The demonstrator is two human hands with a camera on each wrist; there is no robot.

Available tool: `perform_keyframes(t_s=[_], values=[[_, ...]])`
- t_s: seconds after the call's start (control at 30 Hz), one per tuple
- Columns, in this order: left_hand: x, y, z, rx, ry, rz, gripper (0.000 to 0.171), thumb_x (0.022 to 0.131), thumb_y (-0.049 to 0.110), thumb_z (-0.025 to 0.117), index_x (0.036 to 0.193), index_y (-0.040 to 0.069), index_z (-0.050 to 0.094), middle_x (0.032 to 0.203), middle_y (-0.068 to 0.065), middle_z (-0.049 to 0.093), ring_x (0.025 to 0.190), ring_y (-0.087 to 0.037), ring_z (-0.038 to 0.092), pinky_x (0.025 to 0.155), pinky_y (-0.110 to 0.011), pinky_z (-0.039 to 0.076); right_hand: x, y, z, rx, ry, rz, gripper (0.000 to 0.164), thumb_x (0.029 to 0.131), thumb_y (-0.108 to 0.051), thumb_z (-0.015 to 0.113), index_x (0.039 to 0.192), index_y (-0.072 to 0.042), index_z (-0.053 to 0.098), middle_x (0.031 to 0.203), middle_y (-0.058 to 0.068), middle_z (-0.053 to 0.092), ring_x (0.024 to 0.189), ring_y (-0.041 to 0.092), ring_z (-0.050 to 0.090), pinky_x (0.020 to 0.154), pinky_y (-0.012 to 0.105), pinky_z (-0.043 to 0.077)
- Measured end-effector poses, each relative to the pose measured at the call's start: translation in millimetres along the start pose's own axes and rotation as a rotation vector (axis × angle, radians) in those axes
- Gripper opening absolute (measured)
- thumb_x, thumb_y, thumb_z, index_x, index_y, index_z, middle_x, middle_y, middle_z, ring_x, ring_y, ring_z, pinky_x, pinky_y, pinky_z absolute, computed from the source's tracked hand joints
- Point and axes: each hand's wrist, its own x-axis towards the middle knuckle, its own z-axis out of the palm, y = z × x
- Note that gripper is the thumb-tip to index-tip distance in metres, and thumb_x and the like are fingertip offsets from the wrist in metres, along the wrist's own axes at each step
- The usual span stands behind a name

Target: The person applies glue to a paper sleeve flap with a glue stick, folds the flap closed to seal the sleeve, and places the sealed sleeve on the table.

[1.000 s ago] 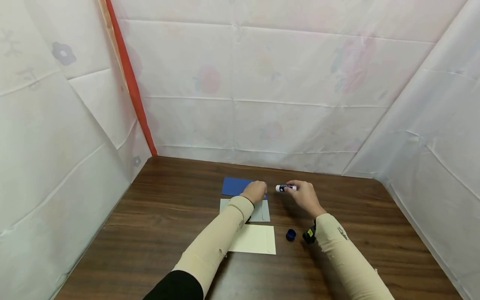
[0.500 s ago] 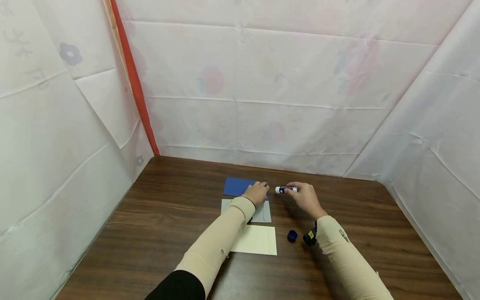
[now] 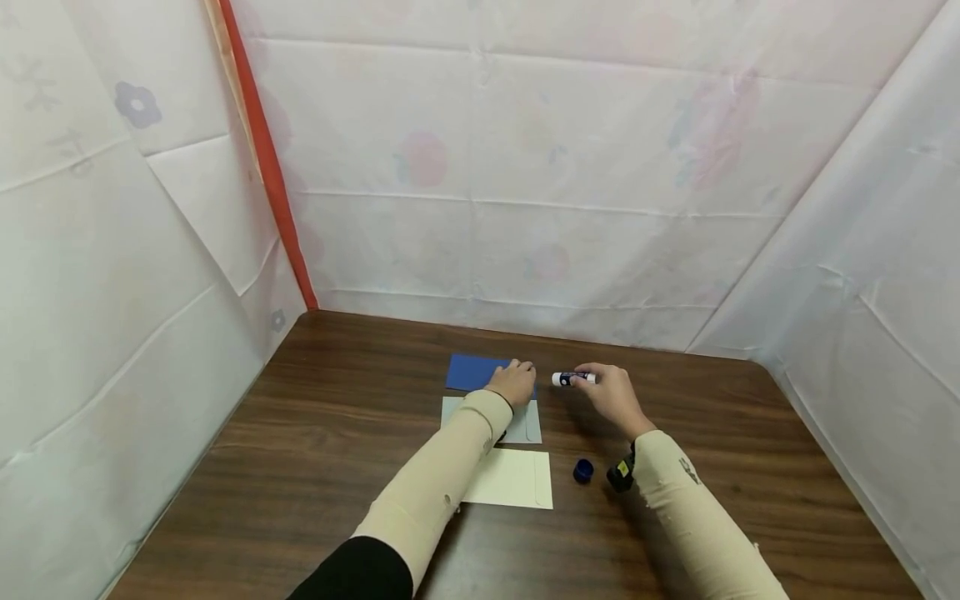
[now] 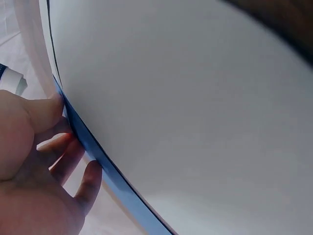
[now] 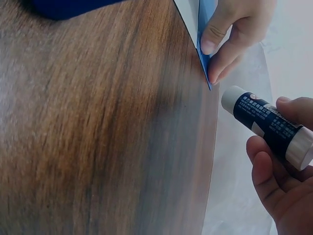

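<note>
My left hand (image 3: pixel 513 383) rests its fingertips on the right end of a blue envelope (image 3: pixel 472 372). In the left wrist view, the thumb and spread fingers touch the envelope's blue strip (image 4: pixel 115 176). My right hand (image 3: pixel 611 396) holds a glue stick (image 3: pixel 574 379), white with a dark blue label, just right of that envelope. In the right wrist view, thumb and fingers grip the glue stick (image 5: pixel 264 120) around its body, one white end pointing toward the left hand (image 5: pixel 239 32). A dark blue cap (image 3: pixel 582 471) stands on the table, nearer the person.
Below the blue envelope lie a pale grey envelope (image 3: pixel 525 425) and a cream envelope (image 3: pixel 510 479), both partly under the left arm. White sheeting (image 3: pixel 480 167) walls the wooden table (image 3: pixel 315 433) at the back and sides.
The left hand's fingers, more bunched a second ago, have spread out over the blue envelope's right end. The right hand and glue stick have hardly moved.
</note>
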Motion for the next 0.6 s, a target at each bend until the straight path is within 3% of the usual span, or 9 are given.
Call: perform_keyframes(t_s=[0.23, 0.6], values=[[-0.1, 1.8, -0.7, 0.003, -0.013, -0.014, 0.045, 0.105, 0.021, 0.041, 0.150, 0.012, 0.039, 0.159, -0.001, 0.033, 0.145, -0.020, 0.033, 0.111, -0.045, 0.038, -0.5, -1.0, -1.6, -0.009, 0.007, -0.001, 0.031, 0.092, -0.025, 0.068, 0.113, -0.003, 0.071, 0.087, 0.014, 0.070, 0.048, 0.012, 0.037, 0.047, 0.026, 0.033], [6.4, -0.5, 9.8, 0.007, -0.020, -0.047, 0.049, 0.105, 0.032, 0.043, 0.152, 0.021, 0.036, 0.160, 0.004, 0.030, 0.146, -0.020, 0.030, 0.113, -0.048, 0.035, 0.1, -3.7, 0.4, -0.010, 0.007, -0.009, 0.029, 0.092, -0.025, 0.068, 0.111, -0.004, 0.072, 0.096, 0.017, 0.073, 0.052, 0.013, 0.042, 0.050, 0.026, 0.035]])
